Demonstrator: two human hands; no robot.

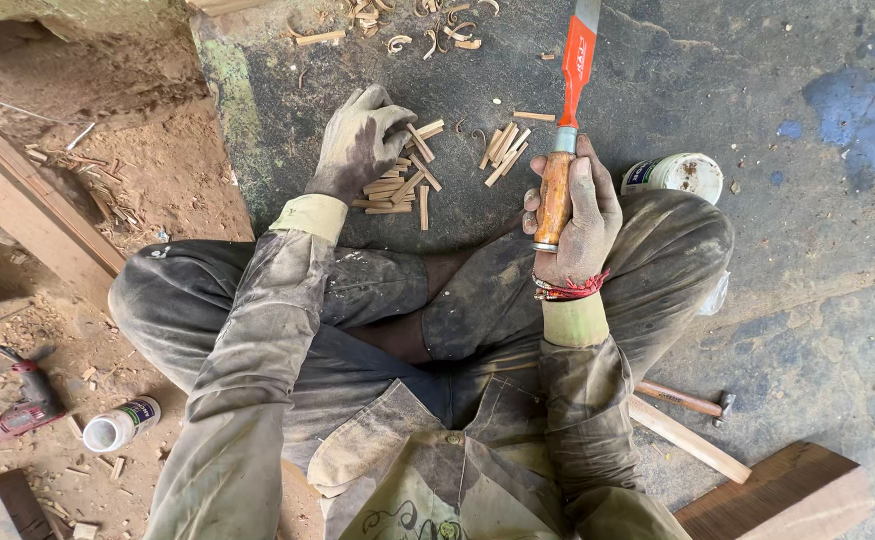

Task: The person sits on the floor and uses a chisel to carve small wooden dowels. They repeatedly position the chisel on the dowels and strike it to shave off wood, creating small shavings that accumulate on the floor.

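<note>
On dark floor, left hand [357, 140] grasping wood sticks [397, 185], right hand [572, 215] clenched around chisel [562, 140], bare floor beyond.

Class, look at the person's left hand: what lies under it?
Under the left hand lies a pile of small wooden sticks on the floor. The sticks beneath the palm are covered.

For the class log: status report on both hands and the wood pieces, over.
Left hand reaching into small wood sticks. Right hand gripping wooden-handled chisel, blade away from body. Second stick pile beside chisel.
</note>
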